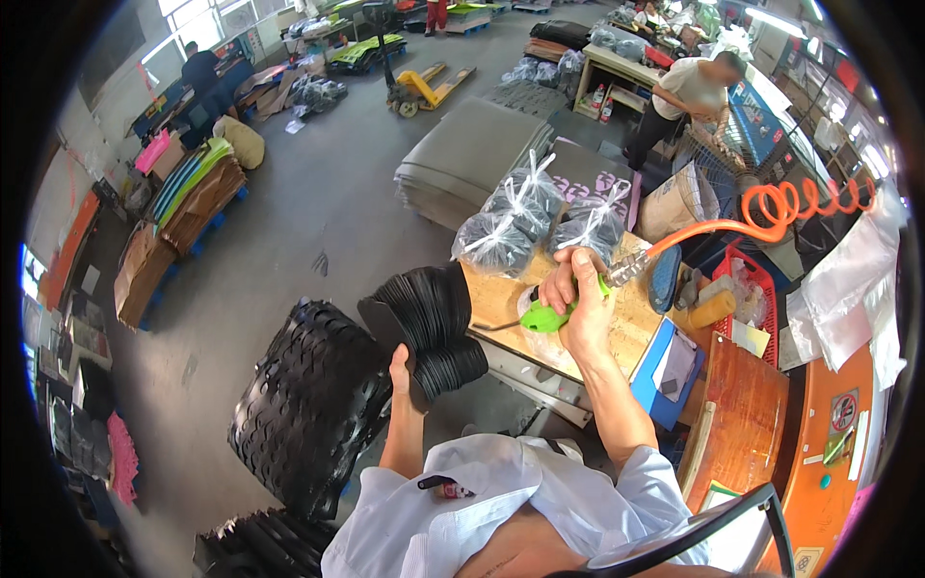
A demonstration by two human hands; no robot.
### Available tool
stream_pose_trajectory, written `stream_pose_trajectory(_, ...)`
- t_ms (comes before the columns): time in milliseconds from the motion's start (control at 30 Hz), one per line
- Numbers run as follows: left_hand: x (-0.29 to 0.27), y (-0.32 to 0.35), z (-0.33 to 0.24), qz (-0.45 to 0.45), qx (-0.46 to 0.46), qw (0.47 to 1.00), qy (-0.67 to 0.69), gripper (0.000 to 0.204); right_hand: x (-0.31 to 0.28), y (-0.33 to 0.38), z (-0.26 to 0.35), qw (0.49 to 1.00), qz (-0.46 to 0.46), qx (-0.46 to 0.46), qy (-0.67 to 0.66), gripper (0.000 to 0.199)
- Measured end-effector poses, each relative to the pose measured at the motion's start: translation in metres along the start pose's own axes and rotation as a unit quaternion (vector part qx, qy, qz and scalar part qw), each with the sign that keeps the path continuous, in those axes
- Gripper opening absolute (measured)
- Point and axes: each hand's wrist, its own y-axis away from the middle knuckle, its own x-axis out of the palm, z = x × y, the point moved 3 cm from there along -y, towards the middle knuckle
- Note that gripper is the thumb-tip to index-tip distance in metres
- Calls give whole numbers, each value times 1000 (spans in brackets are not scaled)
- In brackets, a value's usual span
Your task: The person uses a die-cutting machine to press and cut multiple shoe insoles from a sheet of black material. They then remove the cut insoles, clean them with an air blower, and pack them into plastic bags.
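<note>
My left hand (405, 378) grips a thick stack of black sole-shaped sheets (416, 301), its thumb pressed on the near side and its other fingers hidden. The sheets fan out beside the edge of a wooden worktable (493, 297). In my right hand (588, 297) is a green air blow gun (545, 318), its thin dark nozzle pointing left toward the stack. An orange coiled hose (708, 227) joins the gun through a metal fitting. Just beyond this hand, tied clear bags of dark pieces (501, 241) sit on the table.
Large black cut-out sheets (306, 405) are piled at my left. Grey sheet stacks (472, 159) stand beyond the table. A blue clipboard (665, 376) and a red basket (750, 289) are on the right. Another person (679, 101) works at the far right, near a yellow pallet jack (424, 89).
</note>
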Motion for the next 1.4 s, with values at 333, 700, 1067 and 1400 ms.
stream_pose_trajectory(333,-42,-23,5,-26,-40,991,-127,86,-9,6,-8,999,-7,48,-20,29)
stream_pose_trajectory(700,63,-16,-41,187,313,529,-766,97,-19,31,26,990,74,65,-103,35)
stream_pose_trajectory(1067,40,-8,12,341,290,383,-808,84,-44,35,-1,993,-65,98,29,30)
stream_pose_trajectory(1400,24,1,43,365,230,455,-779,94,-68,45,-11,983,-122,116,67,29)
